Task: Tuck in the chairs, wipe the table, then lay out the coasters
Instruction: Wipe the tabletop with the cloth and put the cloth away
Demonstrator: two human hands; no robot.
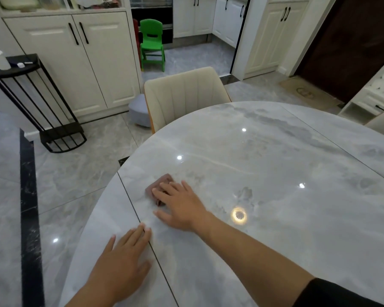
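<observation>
Now the cloth (159, 187) is pressed flat on the table (275, 162) under the open right hand (180, 207), near the left edge. The left hand (122, 260) is laid open and empty, closer to the body. Most of the unwiped top is spread off to the right. No coasters are seen.

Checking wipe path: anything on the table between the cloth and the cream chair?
Nothing: head view shows bare table between cloth and cream chair.
</observation>
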